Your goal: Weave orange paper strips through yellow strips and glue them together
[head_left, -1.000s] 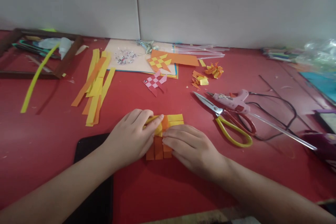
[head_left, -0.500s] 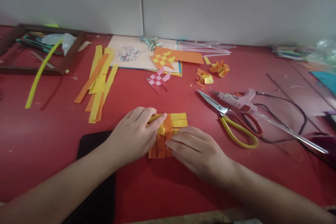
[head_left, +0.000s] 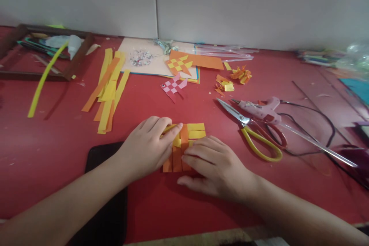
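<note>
Orange and yellow paper strips, woven over and under into a small mat (head_left: 184, 142), lie on the red table in front of me. My left hand (head_left: 151, 144) is closed on the mat's left and upper edge, with its thumb stretched over the strips and its other fingers curled. From the right, my right hand (head_left: 216, 165) rests its fingers flat on the mat's lower right part. Its thumb is held apart, just off the paper over the table. Both hands hide parts of the weave.
Loose paper strips (head_left: 111, 92) lie at left, near a dark wooden frame (head_left: 69, 71). A pink woven fish (head_left: 174, 87) and an orange-yellow one (head_left: 178, 64) lie behind. Scissors (head_left: 261, 148) and a glue gun (head_left: 262, 111) are at right. A black flat device (head_left: 106, 200) sits under my left forearm.
My right thumb has swung away from the mat toward me, so the right hand is more spread. The left hand and the mat have stayed almost still.
</note>
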Demonstrator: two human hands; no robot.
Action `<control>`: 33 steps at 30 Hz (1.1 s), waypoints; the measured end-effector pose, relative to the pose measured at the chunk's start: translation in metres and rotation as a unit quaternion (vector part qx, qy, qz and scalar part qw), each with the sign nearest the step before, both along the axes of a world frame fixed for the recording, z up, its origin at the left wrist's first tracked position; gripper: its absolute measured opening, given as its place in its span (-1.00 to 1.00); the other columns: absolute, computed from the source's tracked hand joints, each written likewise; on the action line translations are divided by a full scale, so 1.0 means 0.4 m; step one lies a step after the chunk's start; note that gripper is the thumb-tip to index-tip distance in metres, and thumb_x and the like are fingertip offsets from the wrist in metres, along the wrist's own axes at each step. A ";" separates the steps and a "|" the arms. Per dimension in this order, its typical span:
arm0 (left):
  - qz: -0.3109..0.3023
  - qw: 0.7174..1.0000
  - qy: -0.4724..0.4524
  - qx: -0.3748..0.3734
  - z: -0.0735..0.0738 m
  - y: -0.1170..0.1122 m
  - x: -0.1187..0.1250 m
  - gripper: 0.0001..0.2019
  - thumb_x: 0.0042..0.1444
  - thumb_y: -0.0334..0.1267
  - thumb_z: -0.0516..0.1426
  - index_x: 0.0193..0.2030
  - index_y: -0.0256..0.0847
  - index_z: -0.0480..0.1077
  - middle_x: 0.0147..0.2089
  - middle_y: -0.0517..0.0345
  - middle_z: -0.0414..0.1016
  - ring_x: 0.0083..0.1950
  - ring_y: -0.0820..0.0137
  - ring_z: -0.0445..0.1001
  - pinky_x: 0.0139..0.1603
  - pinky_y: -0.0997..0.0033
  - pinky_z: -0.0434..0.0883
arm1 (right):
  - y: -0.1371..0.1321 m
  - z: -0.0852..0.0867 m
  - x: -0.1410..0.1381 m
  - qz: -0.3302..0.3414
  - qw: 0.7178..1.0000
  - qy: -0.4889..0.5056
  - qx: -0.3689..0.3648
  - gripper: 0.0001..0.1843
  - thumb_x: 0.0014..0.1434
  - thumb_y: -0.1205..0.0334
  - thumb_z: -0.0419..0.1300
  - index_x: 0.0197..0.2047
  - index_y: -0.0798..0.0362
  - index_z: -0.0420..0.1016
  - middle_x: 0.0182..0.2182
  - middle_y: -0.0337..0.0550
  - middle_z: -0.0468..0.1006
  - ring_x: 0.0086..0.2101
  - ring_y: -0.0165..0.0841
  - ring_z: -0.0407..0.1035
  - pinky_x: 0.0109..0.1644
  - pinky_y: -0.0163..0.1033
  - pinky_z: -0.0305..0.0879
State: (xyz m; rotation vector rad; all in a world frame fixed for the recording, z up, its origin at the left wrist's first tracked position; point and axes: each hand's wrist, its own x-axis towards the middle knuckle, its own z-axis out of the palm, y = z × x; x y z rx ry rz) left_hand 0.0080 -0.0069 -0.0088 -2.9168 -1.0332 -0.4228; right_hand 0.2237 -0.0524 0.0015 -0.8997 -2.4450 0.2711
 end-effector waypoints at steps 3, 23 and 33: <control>-0.002 1.000 0.001 0.001 0.002 -0.002 -0.002 -0.59 0.26 -0.32 -0.03 0.21 -0.33 0.31 -0.01 -0.14 0.37 -0.09 0.14 0.33 -0.13 0.09 0.46 | -0.001 -0.002 0.002 -0.004 1.000 0.004 -0.003 -0.84 0.24 0.30 0.14 -0.17 0.15 0.51 -0.31 -0.08 0.59 -0.29 -0.32 0.42 -0.18 -0.16 0.37; 0.003 1.000 0.025 -0.008 0.007 0.001 0.000 -0.60 0.26 -0.31 -0.03 0.21 -0.30 0.30 -0.04 -0.10 0.37 -0.10 0.17 0.32 -0.14 0.14 0.44 | 0.043 -0.037 0.008 -0.151 0.987 -0.035 0.032 -0.78 0.28 0.17 0.17 -0.07 0.02 0.56 -0.10 -0.22 0.62 -0.09 -0.27 0.35 0.00 -0.13 0.20; 0.010 1.000 -0.003 -0.016 0.016 0.004 -0.001 -0.65 0.24 -0.28 0.00 0.11 -0.33 0.40 -0.07 -0.10 0.42 -0.09 0.17 0.35 -0.10 0.11 0.44 | 0.046 -0.034 0.005 -0.156 0.986 -0.055 0.033 -0.78 0.31 0.22 0.13 -0.06 0.04 0.56 -0.07 -0.21 0.61 -0.11 -0.29 0.33 -0.03 -0.12 0.19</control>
